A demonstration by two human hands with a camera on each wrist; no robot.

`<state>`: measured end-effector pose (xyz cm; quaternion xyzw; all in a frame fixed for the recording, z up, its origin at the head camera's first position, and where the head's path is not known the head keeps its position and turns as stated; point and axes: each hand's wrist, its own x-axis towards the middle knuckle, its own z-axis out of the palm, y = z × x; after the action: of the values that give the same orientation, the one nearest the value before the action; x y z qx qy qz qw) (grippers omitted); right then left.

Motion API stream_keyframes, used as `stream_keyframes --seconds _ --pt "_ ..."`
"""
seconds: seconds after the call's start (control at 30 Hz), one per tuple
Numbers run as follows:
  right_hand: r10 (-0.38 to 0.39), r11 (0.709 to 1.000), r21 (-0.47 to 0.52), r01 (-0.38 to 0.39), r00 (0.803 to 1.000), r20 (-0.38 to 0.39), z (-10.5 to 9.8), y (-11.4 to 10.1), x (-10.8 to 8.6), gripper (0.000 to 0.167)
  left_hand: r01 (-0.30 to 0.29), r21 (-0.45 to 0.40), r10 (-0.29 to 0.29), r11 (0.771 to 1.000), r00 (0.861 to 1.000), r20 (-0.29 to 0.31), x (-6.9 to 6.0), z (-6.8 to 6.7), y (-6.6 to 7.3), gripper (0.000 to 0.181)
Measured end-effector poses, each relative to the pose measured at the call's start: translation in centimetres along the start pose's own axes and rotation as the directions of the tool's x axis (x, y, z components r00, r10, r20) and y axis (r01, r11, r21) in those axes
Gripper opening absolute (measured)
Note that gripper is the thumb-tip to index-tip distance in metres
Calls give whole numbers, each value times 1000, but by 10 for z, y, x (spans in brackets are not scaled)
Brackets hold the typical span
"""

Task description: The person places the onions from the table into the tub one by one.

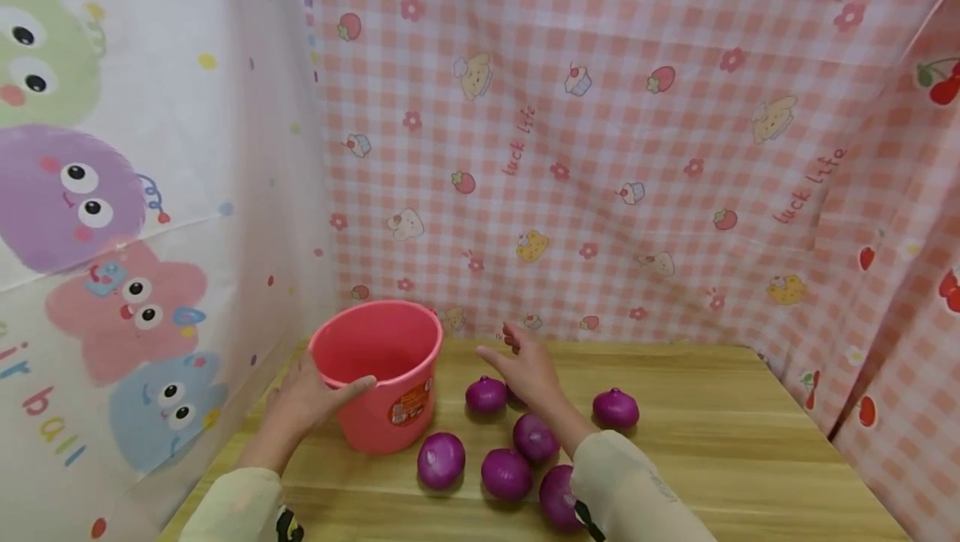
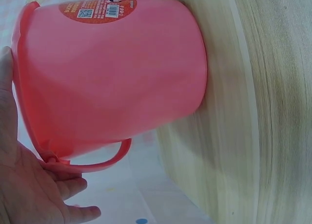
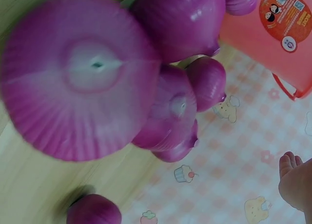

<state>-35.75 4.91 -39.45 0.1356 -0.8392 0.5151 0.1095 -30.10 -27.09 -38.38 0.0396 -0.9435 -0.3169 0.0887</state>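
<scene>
Two bare hands are apart from each other. The left hand rests spread against the near left side of a pink bucket, its thumb along the rim and its other fingers stretched out by the handle. The right hand holds nothing, its fingers loosely extended above a group of purple onions.

The bucket stands on the left part of the table, its long axis upright and its mouth facing up; the handle hangs down its side, and an orange label faces the onions. Seven onions lie to its right. The onion nearest the right hand's thumb points its tip upward, with another onion partly hidden behind the hand. Well to the right, a lone onion also points its tip up, its broader axis level. Closest to the right wrist camera, a large onion turns a pale, round end toward the lens.

The wooden table meets a pink checked cloth behind; a white cartoon sheet hangs at left.
</scene>
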Motion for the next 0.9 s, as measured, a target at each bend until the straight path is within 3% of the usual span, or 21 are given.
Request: stream_keyframes --seconds 0.2,0.43,0.7,0.9 --pt "45 999 20 -45 999 9 -13 8 -6 75 1 2 -1 1000 1000 4 0 1 1 127" --pt "38 999 -4 -38 999 5 -29 19 -12 72 -52 -31 52 998 999 -5 3 3 3 123" --pt "46 999 18 -46 999 11 -44 40 -24 75 10 -8 -10 1000 1000 16 0 3 2 128" --pt "31 1000 1 -31 999 26 -54 59 -39 69 20 -8 -20 1000 1000 15 -1 3 1 128"
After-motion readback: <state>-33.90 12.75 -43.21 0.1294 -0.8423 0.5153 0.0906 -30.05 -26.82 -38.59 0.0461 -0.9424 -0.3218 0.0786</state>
